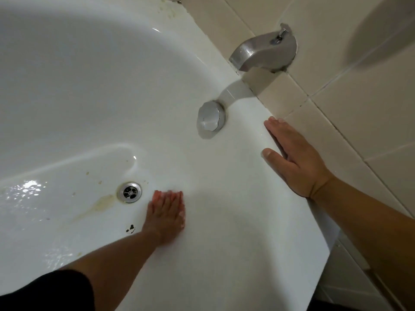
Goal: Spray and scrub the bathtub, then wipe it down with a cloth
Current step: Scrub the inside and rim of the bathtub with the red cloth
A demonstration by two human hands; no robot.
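Note:
The white bathtub [94, 86] fills most of the view, its floor wet and marked with yellowish stains near the round metal drain [129, 192]. My left hand [166, 214] lies flat on the tub's inner wall just right of the drain, fingers straight and blurred. My right hand [294, 158] rests flat on the tub's rim beside the tiled wall, fingers extended. Neither hand holds anything. No spray bottle, scrubber or cloth is in view.
A metal spout [263, 52] juts from the beige tiled wall [348, 97] at upper right. Below it sits a chrome overflow knob [210, 118]. A small dark chip [130, 228] marks the tub floor near my left wrist.

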